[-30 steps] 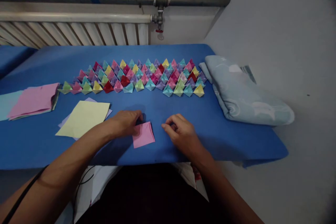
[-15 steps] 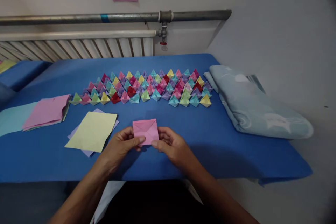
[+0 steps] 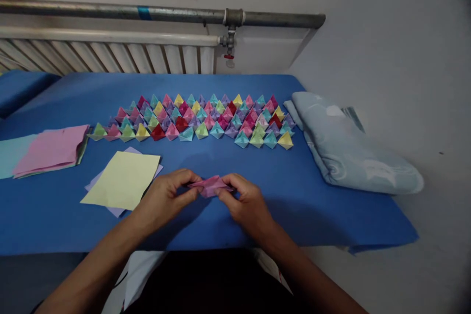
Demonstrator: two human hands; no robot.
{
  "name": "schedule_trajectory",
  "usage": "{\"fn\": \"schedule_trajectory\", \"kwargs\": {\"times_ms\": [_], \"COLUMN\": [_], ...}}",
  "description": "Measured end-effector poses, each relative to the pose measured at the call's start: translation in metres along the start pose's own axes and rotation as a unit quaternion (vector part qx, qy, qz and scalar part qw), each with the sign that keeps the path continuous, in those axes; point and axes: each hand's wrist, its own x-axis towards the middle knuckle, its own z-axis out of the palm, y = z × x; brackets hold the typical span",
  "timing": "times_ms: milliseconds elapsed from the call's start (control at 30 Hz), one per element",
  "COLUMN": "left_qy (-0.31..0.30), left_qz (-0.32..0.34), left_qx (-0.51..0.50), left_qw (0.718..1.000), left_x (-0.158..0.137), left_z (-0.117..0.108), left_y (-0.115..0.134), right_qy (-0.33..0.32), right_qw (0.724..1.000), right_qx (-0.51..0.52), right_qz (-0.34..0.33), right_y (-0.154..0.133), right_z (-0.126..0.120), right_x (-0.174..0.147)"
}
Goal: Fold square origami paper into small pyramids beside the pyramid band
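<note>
Over at the far left of the blue-covered table [image 3: 73, 230], a light-blue sheet [image 3: 14, 155] lies beside a stack of pink sheets [image 3: 53, 147]. Behind the table is a white radiator [image 3: 110, 56]. Next along, nearer the person, a pale yellow square sheet [image 3: 123, 181] rests on a purple one [image 3: 115, 210], whose corners poke out. Beyond them, rows of small origami boats [image 3: 209, 121] in pink, blue, green, yellow, red and purple run rightward across the table.

In front of those rows, the left hand [image 3: 167, 194] pinches one end of a pink folded paper [image 3: 211, 186] between thumb and fingers. The paper is over the near middle of the table, its center bulging between the hands. The right hand [image 3: 247, 201] pinches the other end the same way. Farthest right lies a folded blue-green blanket [image 3: 349, 152] with white patterns.
</note>
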Motion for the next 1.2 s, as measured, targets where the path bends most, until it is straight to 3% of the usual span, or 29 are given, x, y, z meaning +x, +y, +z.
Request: {"fn": "schedule_trajectory", "kwargs": {"times_ms": [67, 133, 267, 400, 600, 833, 1200], "left_qy": [0.048, 0.099, 0.112, 0.059, 0.034, 0.066, 0.088], "left_qz": [0.122, 0.211, 0.264, 0.252, 0.213, 0.163, 0.042], "left_qx": [0.112, 0.204, 0.293, 0.297, 0.263, 0.23, 0.212], "left_qw": [0.985, 0.951, 0.912, 0.919, 0.94, 0.957, 0.973], "left_x": [-0.001, -0.006, -0.019, -0.033, -0.043, -0.042, -0.033], "left_z": [0.006, 0.016, 0.034, 0.044, 0.045, 0.047, 0.053], "left_y": [-0.003, -0.009, -0.02, -0.026, -0.024, -0.026, -0.024], "right_qy": [0.034, 0.054, 0.04, 0.002, -0.059, -0.003, 0.026], "right_qw": [0.991, 0.969, 0.931, 0.923, 0.947, 0.97, 0.973], "right_qx": [-0.087, -0.174, -0.27, -0.302, -0.267, -0.217, -0.221], "right_qz": [-0.092, -0.166, -0.242, -0.238, -0.167, -0.114, -0.061], "right_y": [0.003, 0.008, 0.02, 0.027, 0.024, 0.025, 0.027], "right_z": [-0.001, -0.001, 0.0, 0.0, -0.006, -0.006, -0.001], "right_x": [0.0, -0.003, -0.014, -0.03, -0.04, -0.04, -0.03]}}
